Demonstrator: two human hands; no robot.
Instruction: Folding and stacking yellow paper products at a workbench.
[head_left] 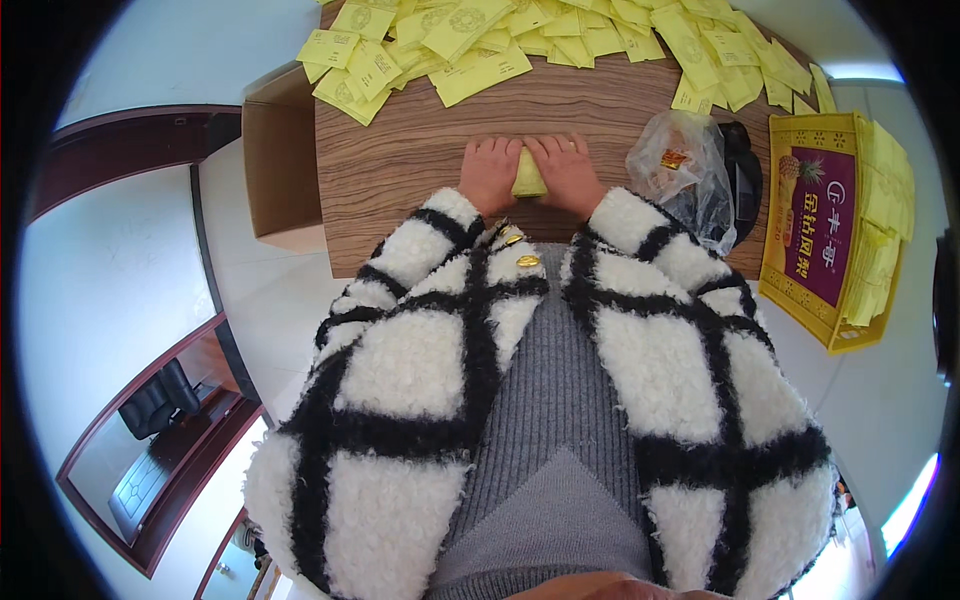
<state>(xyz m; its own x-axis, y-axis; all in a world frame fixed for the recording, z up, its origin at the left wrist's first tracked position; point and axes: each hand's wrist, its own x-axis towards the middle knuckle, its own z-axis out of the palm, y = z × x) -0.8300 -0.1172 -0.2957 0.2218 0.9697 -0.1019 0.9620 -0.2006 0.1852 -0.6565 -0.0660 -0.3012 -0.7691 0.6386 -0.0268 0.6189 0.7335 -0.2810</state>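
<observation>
My left hand and my right hand rest side by side on the wooden table, close to its near edge. Between them they press a small yellow packet, of which only a narrow strip shows between the fingers. Both hands lie palm down with fingers together. My fluffy white sleeves with black stripes cover both forearms. A heap of several flat yellow packets is spread across the far side of the table, well beyond my hands.
A clear plastic bag with something orange inside lies right of my right hand, beside a black object. A yellow box stacked with yellow packets stands at the right. A brown cardboard box sits left of the table.
</observation>
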